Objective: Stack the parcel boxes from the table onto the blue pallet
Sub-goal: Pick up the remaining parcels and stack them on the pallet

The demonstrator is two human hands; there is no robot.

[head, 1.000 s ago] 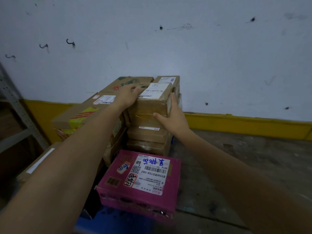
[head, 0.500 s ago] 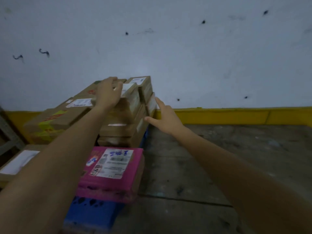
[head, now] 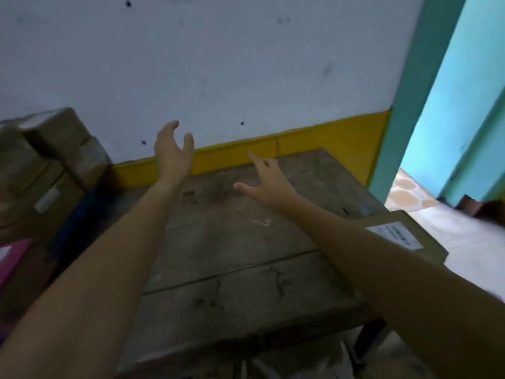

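Swung hard right over the last half second. Now facing the wooden table (head: 246, 255), bare planks across most of the view.

Stack of brown parcel boxes (head: 41, 170) pushed off to the left edge, blurry, just beside the table. Strip of blue pallet (head: 73, 222) showing down its side, pink box (head: 12, 258) at the near corner. Looks like a finished drop-off, heading back for the next load.

Likely next pick: cardboard parcel (head: 434, 242) at the table's right edge, partly hidden behind the right forearm, white label (head: 396, 236) facing up.

No more contact with the stack. Left hand (head: 173, 154) up in the air over the table's far side, fingers loosely curved, gripping nothing. Same deal with the right hand (head: 269, 184): fingers spread, empty, hovering above the planks and well short of that parcel.

Probably needs more turn to the right, then a grab from both sides.
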